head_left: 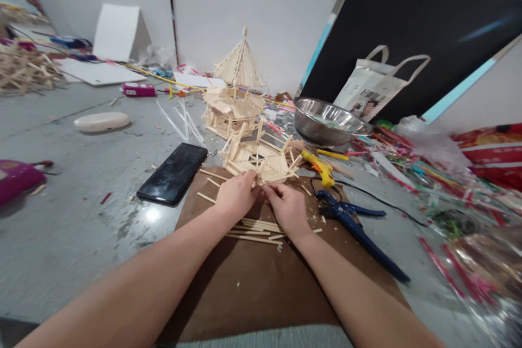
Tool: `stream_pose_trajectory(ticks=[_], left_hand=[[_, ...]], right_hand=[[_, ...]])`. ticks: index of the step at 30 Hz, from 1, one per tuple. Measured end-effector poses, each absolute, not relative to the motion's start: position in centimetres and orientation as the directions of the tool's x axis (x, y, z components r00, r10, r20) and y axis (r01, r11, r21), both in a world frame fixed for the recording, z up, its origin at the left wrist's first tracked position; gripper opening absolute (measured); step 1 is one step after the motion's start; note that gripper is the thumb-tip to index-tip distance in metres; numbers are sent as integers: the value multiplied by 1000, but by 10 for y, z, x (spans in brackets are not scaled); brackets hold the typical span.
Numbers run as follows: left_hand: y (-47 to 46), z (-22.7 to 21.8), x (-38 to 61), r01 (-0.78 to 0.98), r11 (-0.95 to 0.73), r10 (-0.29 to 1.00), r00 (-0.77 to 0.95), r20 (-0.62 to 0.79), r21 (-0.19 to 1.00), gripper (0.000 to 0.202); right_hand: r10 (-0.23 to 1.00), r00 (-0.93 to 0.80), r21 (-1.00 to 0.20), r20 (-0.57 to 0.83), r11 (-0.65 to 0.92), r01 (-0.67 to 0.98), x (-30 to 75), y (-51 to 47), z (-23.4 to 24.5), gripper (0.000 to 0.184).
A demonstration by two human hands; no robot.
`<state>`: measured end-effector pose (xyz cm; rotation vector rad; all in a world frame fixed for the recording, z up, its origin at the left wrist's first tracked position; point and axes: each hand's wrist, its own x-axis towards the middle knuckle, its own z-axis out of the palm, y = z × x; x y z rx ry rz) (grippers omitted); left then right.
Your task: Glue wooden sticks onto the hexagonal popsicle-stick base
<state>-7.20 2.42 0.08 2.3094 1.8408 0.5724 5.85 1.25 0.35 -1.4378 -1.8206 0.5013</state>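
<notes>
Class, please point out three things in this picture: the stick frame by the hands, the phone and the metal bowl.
Stick frame (278,163): head view, on its slatted base.
Phone (173,174): head view, middle of the dark screen.
Metal bowl (322,131): head view, on its outer wall.

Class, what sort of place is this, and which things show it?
Probably a craft workspace: there's an open stick frame, a tiered stick model, a yellow glue gun and blue cutters.
</notes>
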Motion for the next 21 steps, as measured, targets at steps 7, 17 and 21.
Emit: stream_pose_trajectory(ticks=[7, 17, 21], left_hand=[[25, 0, -72, 910, -244, 961, 182, 207, 334, 17], [24, 3, -72, 908, -241, 963, 182, 197, 343, 17], [24, 4, -71, 907, -227, 970, 177, 168, 353, 18]], right_hand=[[948, -85, -704, 308, 287, 650, 58, 12, 5, 24], [947, -87, -719, 308, 292, 631, 59, 13, 1, 24], [947, -88, -721, 309, 294, 628, 59, 14, 0, 24]])
